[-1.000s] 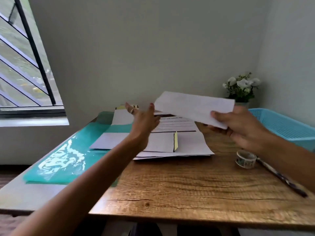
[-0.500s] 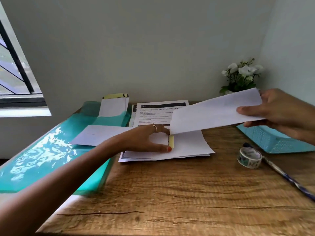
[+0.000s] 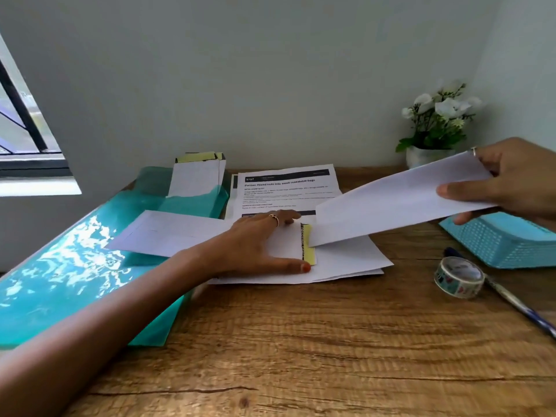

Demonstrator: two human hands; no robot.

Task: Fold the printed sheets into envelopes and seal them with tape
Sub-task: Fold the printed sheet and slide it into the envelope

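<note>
Insertion looks to be the step in hand: the right hand [image 3: 508,183] pinches one end of a folded white printed sheet [image 3: 400,203] between thumb and fingers and holds it in the air, slanting down toward the middle of the brown wooden table [image 3: 301,341], its free corner hanging just beside the yellow adhesive strip [image 3: 308,243] at the mouth of a flat white paper envelope [image 3: 186,233]. The left hand [image 3: 255,245] lies on that envelope with its fingers spread and nearly straight, thumb tip touching the near end of the strip, pressing rather than gripping. The envelope rests partly on a loose pile of white printed sheets [image 3: 346,260] and partly on a glossy teal plastic folder [image 3: 75,275], which holds more envelopes with yellow strips [image 3: 198,176] standing against the wall. A roll of patterned decorative tape [image 3: 458,276] sits untouched on the wood to the right, touching a dark patterned pen [image 3: 517,302], with a light blue plastic basket [image 3: 505,239] behind them. Judging from this, sealing has not begun on this envelope, and several sheets remain. The next move likely calls for the left hand to lift the envelope's mouth open while the right steers the sheet's leading corner squarely into it, keeping the paper flat so it does not catch on the strip; whether the flap is already raised cannot be told
</note>
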